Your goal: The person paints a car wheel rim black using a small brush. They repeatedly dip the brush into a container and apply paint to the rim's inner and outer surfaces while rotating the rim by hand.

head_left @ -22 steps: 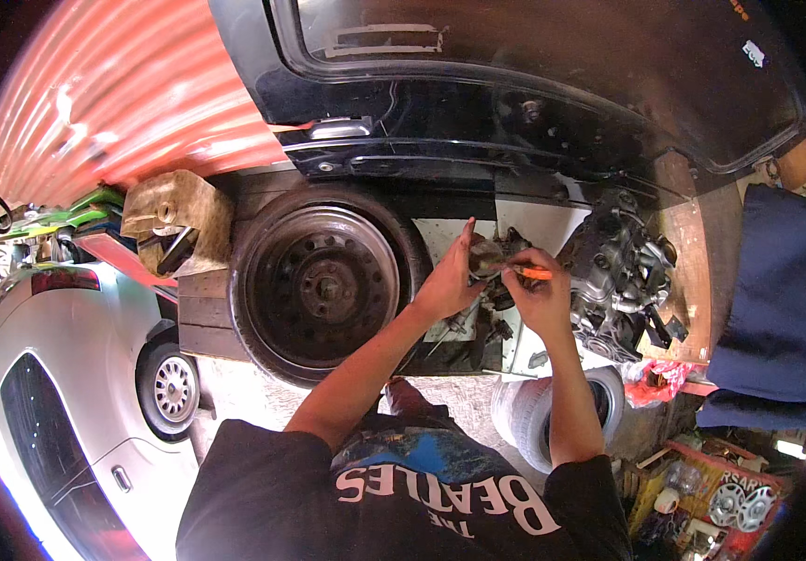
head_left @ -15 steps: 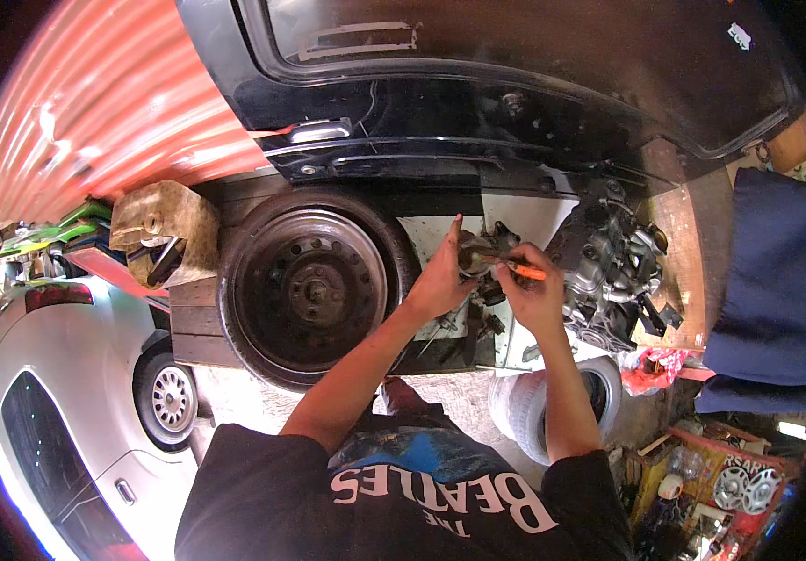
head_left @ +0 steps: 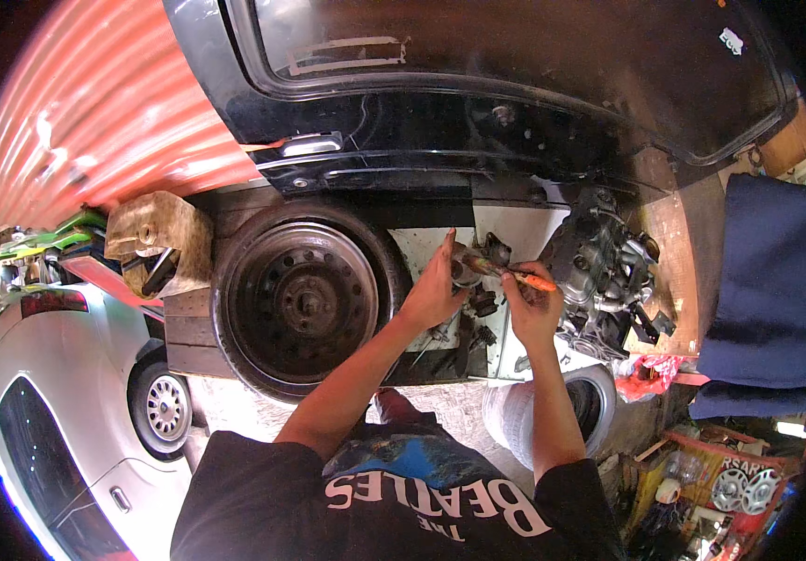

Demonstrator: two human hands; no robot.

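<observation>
My left hand [head_left: 433, 292] grips a small round, dull metal part [head_left: 464, 273] over the middle of the bench, its thumb side toward the wheel. In my right hand [head_left: 533, 304] is a paintbrush [head_left: 536, 280] with an orange handle; its brown bristle end points left and meets or nearly meets the metal part. Fingers hide some of both things. Below and beyond the hands, small dark mechanical parts [head_left: 483, 304] lie on a white sheet [head_left: 520, 224]. A large wheel with a tire [head_left: 277, 309] lies flat just left of my left hand.
An engine [head_left: 599, 271] stands right of my hands. A black car panel [head_left: 403, 122] spans the back. At left are a cut-open dirty container [head_left: 155, 229] and a silver car [head_left: 66, 365]. Tires [head_left: 515, 421] stand below the bench; dark blue cloth [head_left: 768, 280] hangs at right.
The brush has swung so its bristle end shows more clearly beside the metal part, and my right hand is slightly lower. The whole view has shifted a little.
</observation>
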